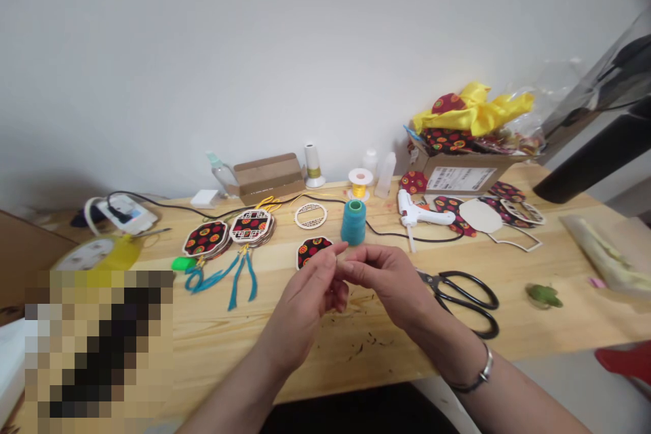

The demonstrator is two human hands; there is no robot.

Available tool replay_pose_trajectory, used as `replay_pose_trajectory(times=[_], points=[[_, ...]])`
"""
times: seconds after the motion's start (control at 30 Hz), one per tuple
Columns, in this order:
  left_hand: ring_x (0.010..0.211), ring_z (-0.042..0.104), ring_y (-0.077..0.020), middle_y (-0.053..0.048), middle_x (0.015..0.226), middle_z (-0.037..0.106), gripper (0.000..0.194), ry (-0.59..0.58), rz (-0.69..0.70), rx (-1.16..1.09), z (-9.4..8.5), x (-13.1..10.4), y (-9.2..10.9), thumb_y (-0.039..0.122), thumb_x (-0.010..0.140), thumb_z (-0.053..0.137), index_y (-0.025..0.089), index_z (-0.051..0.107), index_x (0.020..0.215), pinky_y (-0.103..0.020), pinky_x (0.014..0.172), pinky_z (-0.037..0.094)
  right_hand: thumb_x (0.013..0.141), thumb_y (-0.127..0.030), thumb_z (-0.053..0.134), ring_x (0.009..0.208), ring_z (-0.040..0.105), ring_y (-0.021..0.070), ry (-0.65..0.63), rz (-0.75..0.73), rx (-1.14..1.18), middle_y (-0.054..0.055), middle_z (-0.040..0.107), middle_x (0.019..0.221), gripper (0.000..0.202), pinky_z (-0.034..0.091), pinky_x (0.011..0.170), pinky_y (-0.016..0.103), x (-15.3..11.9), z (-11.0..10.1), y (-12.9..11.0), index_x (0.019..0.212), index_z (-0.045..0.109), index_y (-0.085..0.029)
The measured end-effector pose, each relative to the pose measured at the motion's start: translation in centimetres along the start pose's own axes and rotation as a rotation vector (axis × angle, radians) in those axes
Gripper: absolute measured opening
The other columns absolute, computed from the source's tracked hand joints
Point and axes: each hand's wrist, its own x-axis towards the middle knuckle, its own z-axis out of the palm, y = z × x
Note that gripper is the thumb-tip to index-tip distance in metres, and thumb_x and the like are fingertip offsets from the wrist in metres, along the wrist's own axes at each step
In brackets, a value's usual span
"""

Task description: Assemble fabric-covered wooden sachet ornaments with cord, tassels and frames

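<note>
My left hand [310,305] and my right hand [389,281] meet fingertip to fingertip above the wooden table. Both are closed in a pinch; whatever lies between the fingers is too small to make out. Just behind them stands a cone of teal thread [353,222]. Partly hidden by my left fingers, a dark floral octagonal piece with a pale rim [308,252] lies on the wood. Black-handled scissors [460,295] rest to the right, their blades mostly covered by my right hand and wrist.
Stacked floral pieces [206,239] and lattice pieces [250,225] with teal tassels lie left. A white glue gun [424,213], its black cord across the table, sits right. Behind stand a yellow thread spool [359,183] and a cardboard box [468,173] of fabric. A round lattice ring [310,216] lies mid-table.
</note>
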Motion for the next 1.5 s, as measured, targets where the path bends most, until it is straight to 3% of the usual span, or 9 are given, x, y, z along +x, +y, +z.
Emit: replay_pose_trajectory(times=[0.17,0.37,0.67,0.93,1.07,1.13,1.23,1.37,1.5], points=[[0.071,0.06,-0.0156,-0.005,0.083,0.065,0.04,0.051,-0.035,0.009,0.2,0.0,0.2,0.031,0.077,0.066,0.017,0.056,0.113,-0.03,0.066,0.045,0.069,-0.028,0.07,0.059,0.051,0.0098,0.121,-0.052,-0.029,-0.002,0.06,0.06,0.015,0.041,0.061,0.025,0.2,-0.6,0.2,0.064,0.066,-0.015],[0.048,0.038,-0.0045,0.0,0.067,0.059,0.028,0.077,0.016,0.037,0.2,0.5,-0.3,0.028,0.073,0.069,0.015,0.058,0.095,-0.019,0.046,0.026,0.069,-0.031,0.07,0.059,0.051,0.0107,0.11,-0.062,0.011,-0.002,0.06,0.056,0.018,0.041,0.064,0.026,0.2,-0.5,0.3,0.061,0.064,-0.015],[0.045,0.034,-0.0037,0.002,0.06,0.055,0.014,0.098,0.026,0.178,-0.2,0.5,-0.4,0.028,0.075,0.066,0.015,0.064,0.08,-0.018,0.042,0.023,0.069,-0.032,0.071,0.063,0.053,0.0115,0.092,-0.08,0.012,-0.001,0.062,0.06,0.018,0.042,0.067,0.027,0.2,-0.6,0.8,0.064,0.065,-0.016],[0.04,0.031,-0.0031,0.003,0.055,0.053,0.017,0.129,0.035,0.239,-0.1,0.5,-0.5,0.031,0.072,0.069,0.015,0.067,0.067,-0.02,0.039,0.019,0.07,-0.035,0.071,0.063,0.054,0.0117,0.118,-0.088,-0.032,-0.001,0.062,0.063,0.02,0.042,0.067,0.027,0.2,-0.6,0.9,0.066,0.065,-0.016],[0.041,0.031,-0.0034,0.003,0.052,0.051,0.018,0.183,0.044,0.229,-0.2,0.5,-0.5,0.033,0.069,0.072,0.014,0.07,0.07,-0.02,0.04,0.017,0.083,-0.034,0.056,0.071,0.057,0.0153,0.172,-0.211,-0.545,0.003,0.065,0.074,0.021,0.044,0.068,0.028,-1.0,-2.1,-0.1,0.077,0.066,-0.017],[0.042,0.031,-0.0038,0.003,0.051,0.049,0.02,0.217,0.042,0.192,-0.4,0.5,-0.4,0.033,0.066,0.073,0.014,0.071,0.073,-0.02,0.04,0.017,0.087,-0.031,0.048,0.082,0.059,0.0196,0.287,-0.301,-0.976,0.007,0.066,0.088,0.023,0.045,0.074,0.033,-2.5,-4.2,-0.3,0.086,0.066,-0.018],[0.043,0.03,-0.0035,0.004,0.049,0.046,0.022,0.244,0.031,0.128,-0.7,0.6,-0.3,0.033,0.063,0.076,0.014,0.072,0.073,-0.019,0.041,0.016,0.086,-0.03,0.046,0.091,0.059,0.0287,0.492,-0.237,-1.465,0.014,0.065,0.1,0.028,0.047,0.079,0.042,-5.2,-8.3,0.5,0.098,0.065,-0.014],[0.041,0.027,-0.0027,0.006,0.046,0.043,0.02,0.255,0.043,0.085,-0.8,1.0,-0.1,0.031,0.061,0.077,0.014,0.072,0.071,-0.019,0.04,0.016,0.082,-0.019,0.044,0.097,0.059,0.0288,0.384,-0.161,-1.676,0.015,0.065,0.105,0.033,0.05,0.082,0.042,-8.2,-12.7,2.6,0.109,0.061,-0.012],[0.039,0.028,-0.0024,0.006,0.045,0.044,0.02,0.276,0.056,0.086,-0.6,1.2,-0.1,0.03,0.06,0.078,0.014,0.072,0.071,-0.019,0.039,0.017,0.078,-0.012,0.044,0.102,0.058,0.0255,0.308,-0.202,-1.708,0.014,0.062,0.112,0.039,0.05,0.087,0.038,-9.1,-13.7,4.1,0.113,0.059,-0.013]])
